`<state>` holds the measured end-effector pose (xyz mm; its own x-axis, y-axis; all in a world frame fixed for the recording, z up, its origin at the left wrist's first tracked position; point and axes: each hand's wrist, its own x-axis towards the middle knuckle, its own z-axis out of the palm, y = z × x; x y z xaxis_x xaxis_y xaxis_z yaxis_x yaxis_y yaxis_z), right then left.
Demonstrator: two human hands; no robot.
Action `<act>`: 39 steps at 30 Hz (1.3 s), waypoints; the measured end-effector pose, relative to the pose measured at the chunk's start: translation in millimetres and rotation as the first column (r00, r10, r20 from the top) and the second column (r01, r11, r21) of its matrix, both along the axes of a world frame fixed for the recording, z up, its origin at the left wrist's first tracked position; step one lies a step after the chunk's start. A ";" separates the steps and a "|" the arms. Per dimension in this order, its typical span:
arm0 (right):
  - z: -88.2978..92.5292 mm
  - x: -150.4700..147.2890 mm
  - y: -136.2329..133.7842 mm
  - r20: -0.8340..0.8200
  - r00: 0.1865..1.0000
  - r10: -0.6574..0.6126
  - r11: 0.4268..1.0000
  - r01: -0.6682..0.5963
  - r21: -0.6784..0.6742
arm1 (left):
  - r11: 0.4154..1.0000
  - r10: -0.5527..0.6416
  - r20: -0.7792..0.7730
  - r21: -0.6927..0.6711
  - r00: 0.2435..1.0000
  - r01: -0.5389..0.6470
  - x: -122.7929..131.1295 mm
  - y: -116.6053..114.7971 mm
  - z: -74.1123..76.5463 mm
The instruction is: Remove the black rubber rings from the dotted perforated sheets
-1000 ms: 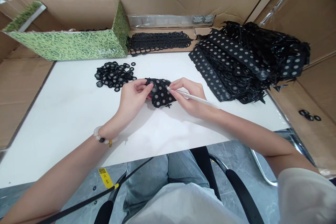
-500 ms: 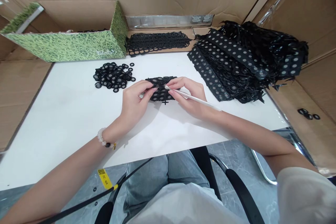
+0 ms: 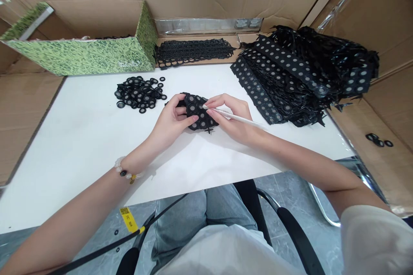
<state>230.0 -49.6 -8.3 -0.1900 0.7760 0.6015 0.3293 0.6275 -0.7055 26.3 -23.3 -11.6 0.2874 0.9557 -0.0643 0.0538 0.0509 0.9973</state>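
A black rubber sheet [image 3: 197, 112] with rows of grey-centred rings is held above the white table. My left hand [image 3: 173, 119] grips its left side, thumb on the front face and fingers partly hidden behind. My right hand [image 3: 235, 116] pinches a thin white stick [image 3: 240, 118], whose tip touches the sheet's upper right part. To the left of the sheet lies a loose pile of small black rings [image 3: 138, 93] on the table.
A stack of dotted black sheets [image 3: 297, 73] covers the back right. Black perforated strips [image 3: 196, 50] lie at the back middle, beside a green patterned box [image 3: 84, 56]. A few rings [image 3: 378, 139] rest on cardboard at the far right.
My left hand has shifted its hold, its fingers now behind the sheet. The sheet is bent and tilted, with its face turned more to view. My right hand has barely moved.
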 end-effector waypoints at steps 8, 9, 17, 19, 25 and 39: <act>-2.7 1.3 2.5 0.017 1.000 -0.001 1.000 0.001 -0.023 | 0.999 0.039 -0.027 -0.003 0.999 -0.039 0.5 0.3 5.7; -3.0 1.3 2.4 0.019 1.000 -0.001 1.000 0.002 -0.025 | 0.999 0.051 -0.039 0.023 0.998 -0.050 0.6 0.3 5.9; -5.6 0.0 2.5 0.015 1.000 0.013 1.000 -0.013 0.003 | 0.989 0.048 -0.128 0.147 0.991 -0.028 1.1 1.3 5.2; -5.7 0.0 2.8 0.010 1.000 0.012 1.000 -0.012 0.003 | 0.993 0.029 -0.122 0.114 0.992 -0.015 1.1 1.3 3.6; -5.0 2.7 5.4 -0.008 1.000 -0.028 0.999 0.028 -0.025 | 0.996 -0.019 -0.026 -0.082 0.999 0.017 -1.1 1.3 4.5; -4.0 5.1 5.4 -0.029 0.999 -0.023 0.999 0.022 -0.027 | 0.998 0.055 -0.026 -0.023 0.998 -0.056 -3.3 -1.6 2.5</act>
<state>235.1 -44.2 -12.3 -0.1549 0.7956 0.5857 0.3219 0.6011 -0.7315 23.0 -24.8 -9.1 0.2320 0.9682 -0.0936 0.0756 0.0780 0.9941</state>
